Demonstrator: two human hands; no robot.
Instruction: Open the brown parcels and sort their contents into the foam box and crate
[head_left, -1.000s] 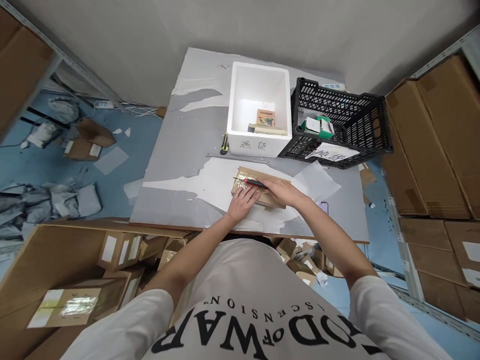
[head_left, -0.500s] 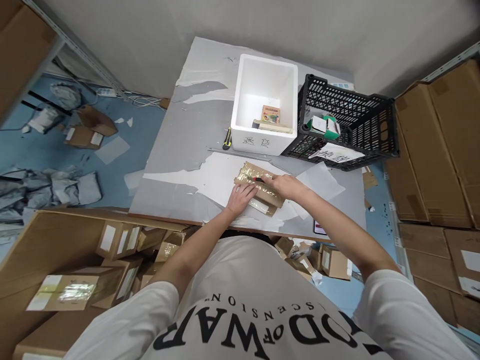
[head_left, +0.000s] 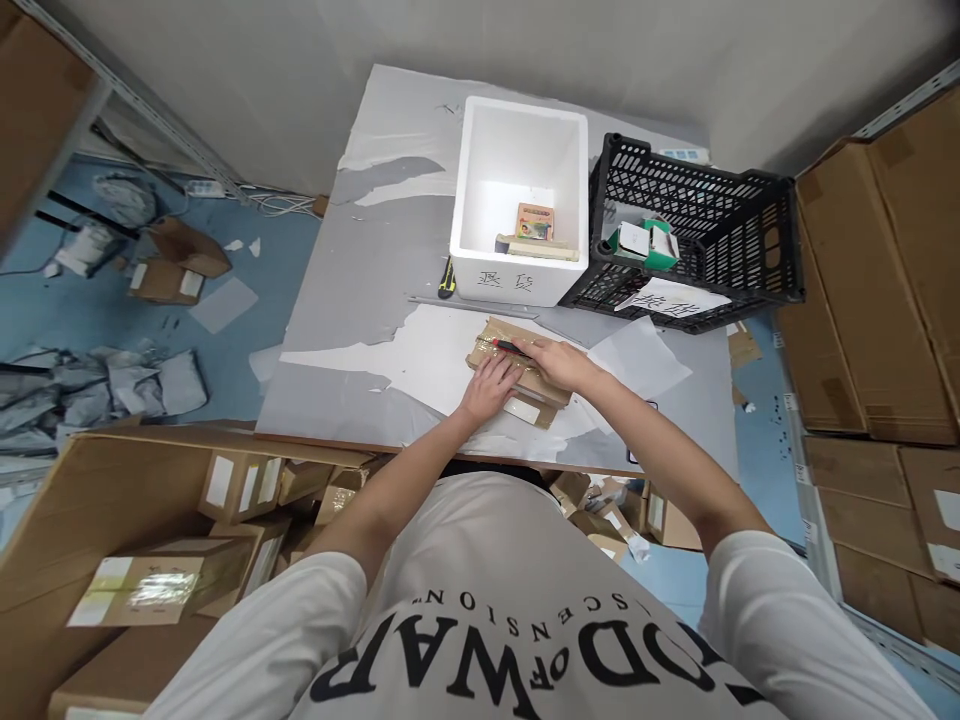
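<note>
A taped brown cardboard package (head_left: 551,388) lies at an angle on the table in front of me, clear tape shining along its top and a white label on its near side. My left hand (head_left: 491,386) presses on its left part with fingers stretched out. In my right hand (head_left: 553,362) is a red and black utility knife (head_left: 510,346), held low over the taped top and pointing left. Whether its blade touches the tape is too small to tell.
Behind the package stand a white foam box (head_left: 517,275) with small boxes inside and a black plastic crate (head_left: 697,240). A yellow and black box cutter (head_left: 447,279) lies beside the foam box. A large carton (head_left: 150,450) of parcels is at lower left; stacked cartons (head_left: 877,300) stand right.
The knife and my right hand have shifted left and slightly away from me along the package's taped top. My left hand stays on the package. The camera view has moved slightly.
</note>
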